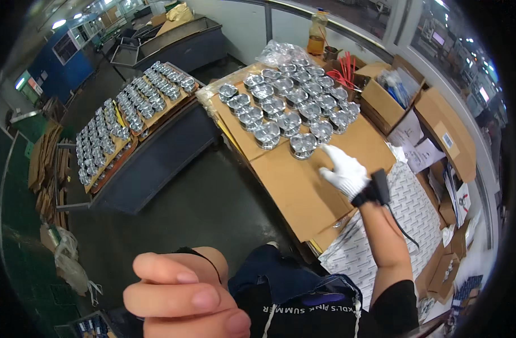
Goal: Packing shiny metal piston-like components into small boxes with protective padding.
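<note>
You look to be at the picking-up or setting-down step: your gloved right hand (344,170) has its fingers spread just beside the nearest shiny metal part (303,146) on the cardboard-covered surface (291,194). Your left hand (184,298) curls its fingers, but I can't tell if they pinch anything. To grab the part, close your right fingers round it.

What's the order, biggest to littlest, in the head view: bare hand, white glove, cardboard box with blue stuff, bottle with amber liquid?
1. Bare left hand, looking huge very close to the camera
2. Cardboard box with blue stuff
3. White glove
4. Bottle with amber liquid
</note>
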`<state>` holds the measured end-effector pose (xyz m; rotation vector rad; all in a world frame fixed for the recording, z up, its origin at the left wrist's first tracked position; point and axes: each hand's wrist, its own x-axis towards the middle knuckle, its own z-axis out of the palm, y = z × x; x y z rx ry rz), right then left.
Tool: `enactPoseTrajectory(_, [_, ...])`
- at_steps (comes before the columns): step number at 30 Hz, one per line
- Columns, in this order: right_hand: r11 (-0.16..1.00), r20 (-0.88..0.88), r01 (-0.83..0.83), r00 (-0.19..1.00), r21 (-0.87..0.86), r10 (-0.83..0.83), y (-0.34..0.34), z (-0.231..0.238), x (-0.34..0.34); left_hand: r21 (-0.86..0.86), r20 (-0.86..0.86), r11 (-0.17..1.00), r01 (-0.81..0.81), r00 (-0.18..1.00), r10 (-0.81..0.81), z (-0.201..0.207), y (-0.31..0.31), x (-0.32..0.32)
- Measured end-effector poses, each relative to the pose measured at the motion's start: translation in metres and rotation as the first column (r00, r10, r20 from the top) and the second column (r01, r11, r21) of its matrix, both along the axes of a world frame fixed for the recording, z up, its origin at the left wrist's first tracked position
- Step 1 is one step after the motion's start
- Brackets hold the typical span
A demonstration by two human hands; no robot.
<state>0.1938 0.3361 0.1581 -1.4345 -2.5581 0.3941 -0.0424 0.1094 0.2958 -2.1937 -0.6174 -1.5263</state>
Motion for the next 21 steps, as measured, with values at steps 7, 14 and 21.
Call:
enactPoseTrajectory(7, [0.999, -0.015, -0.03, 0.999, 0.018, 0.03, 0.071, -0.089, -0.089, 0.243, 0.415, 0.872, -0.425, 0.858, 0.303, -0.004, 0.009, -0.01])
enactPoseTrajectory(14, [0.998, -0.017, 0.059, 0.998, 0.028, -0.059, 0.061, -0.1, -0.053, -0.328, 0.244, 0.945, 0.019, 0.968, 0.065, -0.053, 0.027, -0.028])
enactPoseTrajectory(21, [0.696, -0.502, 0.127, 0.602, -0.707, -0.621, -0.071, -0.031, 0.06, -0.886, -0.345, 0.384, -0.258, 0.922, -0.176, -0.185, 0.051, 0.041])
